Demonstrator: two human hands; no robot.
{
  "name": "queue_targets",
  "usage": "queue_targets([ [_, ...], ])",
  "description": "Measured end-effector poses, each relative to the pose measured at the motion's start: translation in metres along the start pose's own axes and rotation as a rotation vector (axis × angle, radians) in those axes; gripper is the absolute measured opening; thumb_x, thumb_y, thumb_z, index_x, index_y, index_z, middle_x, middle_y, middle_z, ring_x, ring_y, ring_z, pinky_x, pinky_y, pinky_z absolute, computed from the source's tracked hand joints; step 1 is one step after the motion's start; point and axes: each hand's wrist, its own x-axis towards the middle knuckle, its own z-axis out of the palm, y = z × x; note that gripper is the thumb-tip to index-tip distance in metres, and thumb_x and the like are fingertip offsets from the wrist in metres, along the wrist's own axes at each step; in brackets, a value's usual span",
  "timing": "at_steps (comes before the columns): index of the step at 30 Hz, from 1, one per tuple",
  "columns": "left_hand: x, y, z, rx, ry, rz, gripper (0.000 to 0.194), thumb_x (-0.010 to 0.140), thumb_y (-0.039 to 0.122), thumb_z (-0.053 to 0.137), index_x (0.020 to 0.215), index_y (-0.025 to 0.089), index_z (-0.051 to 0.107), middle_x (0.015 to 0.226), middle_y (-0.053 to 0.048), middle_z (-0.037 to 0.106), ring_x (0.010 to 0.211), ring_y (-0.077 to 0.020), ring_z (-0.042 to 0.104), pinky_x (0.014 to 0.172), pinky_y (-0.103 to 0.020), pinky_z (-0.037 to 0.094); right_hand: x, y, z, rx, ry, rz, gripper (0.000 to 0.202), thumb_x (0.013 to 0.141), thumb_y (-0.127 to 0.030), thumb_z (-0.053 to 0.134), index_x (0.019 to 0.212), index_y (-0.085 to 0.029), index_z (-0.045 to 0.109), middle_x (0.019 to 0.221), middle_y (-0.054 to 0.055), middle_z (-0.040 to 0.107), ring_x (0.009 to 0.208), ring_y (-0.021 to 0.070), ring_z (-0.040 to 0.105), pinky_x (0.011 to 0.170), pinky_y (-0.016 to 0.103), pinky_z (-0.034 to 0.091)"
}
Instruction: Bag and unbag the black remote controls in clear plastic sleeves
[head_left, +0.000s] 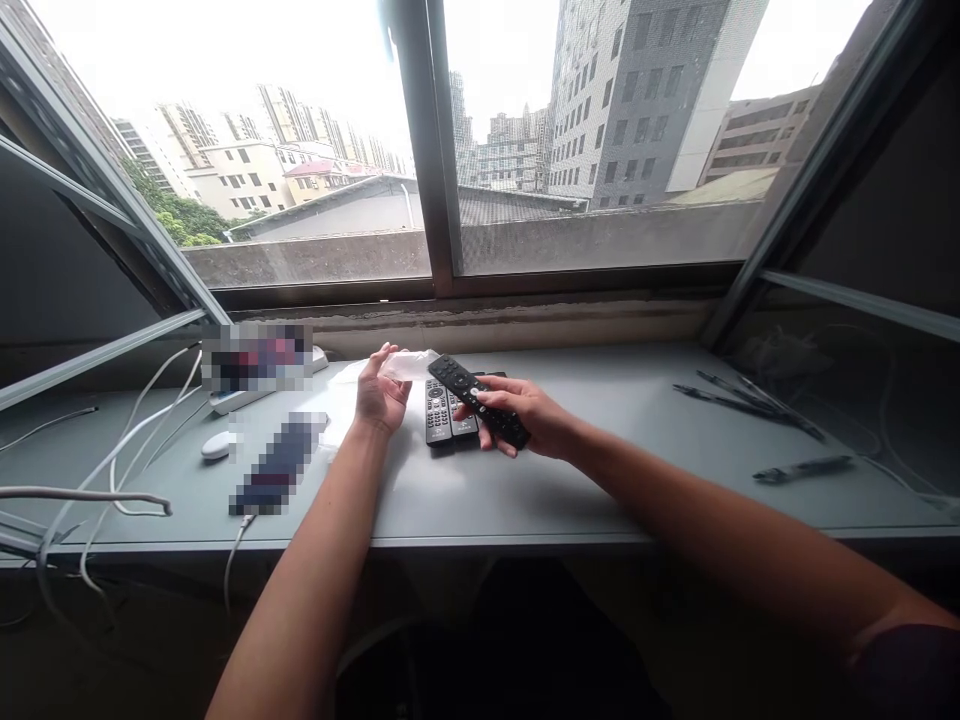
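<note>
My right hand (517, 410) is closed around a black remote control (456, 378), held at a slant with its far end pointing up and left. Its thumb lies on the button side. My left hand (382, 392) has its fingers curled around a thin white sheet (411, 364), which reaches toward the tip of the held remote. Whether the sheet is tissue or plastic I cannot tell. Beneath the held remote, more black remotes (438, 418) lie side by side on the grey desk (585, 505), partly hidden by my right hand.
Left on the desk are a blurred-out phone-like object (276, 468) on a cable, a white mouse-like object (217, 446), a white power strip (251, 390) and several loose cables (120, 450). Several pens (750, 405) lie at the right. Behind runs a window frame (442, 275).
</note>
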Motion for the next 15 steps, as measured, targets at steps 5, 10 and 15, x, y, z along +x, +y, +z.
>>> queue_targets([
  [5,-0.001,-0.006,0.002,0.110,-0.100,0.023,0.035,0.084,0.024,0.087,0.116,0.015,0.075,0.107,-0.010,0.076,0.079,-0.0144,0.073,0.064,-0.021,0.059,0.001,0.001,-0.002,0.013,-0.040,0.114,0.032,0.099,-0.033,0.074,0.125,-0.014,0.072,0.119,0.020,0.082,0.076,0.0254,0.084,0.044,0.025,0.061],
  [10,-0.007,-0.011,0.000,0.300,-0.372,-0.001,0.053,0.083,0.033,0.092,0.129,0.015,0.074,0.112,-0.011,0.077,0.092,-0.0191,0.075,0.079,-0.028,0.062,0.003,0.001,-0.003,-0.019,-0.011,0.112,0.049,0.101,-0.031,0.070,0.147,-0.016,0.060,0.117,0.018,0.083,0.078,0.0252,0.084,0.047,0.025,0.062],
  [15,-0.018,-0.013,0.003,0.454,-0.630,-0.126,0.054,0.086,0.036,0.090,0.132,0.015,0.072,0.113,-0.013,0.079,0.088,-0.0256,0.078,0.078,-0.037,0.064,0.002,0.004,0.004,-0.185,0.095,-0.006,0.065,0.100,-0.031,0.073,0.158,-0.018,0.047,0.104,0.011,0.082,0.066,0.0213,0.078,0.039,0.023,0.054],
])
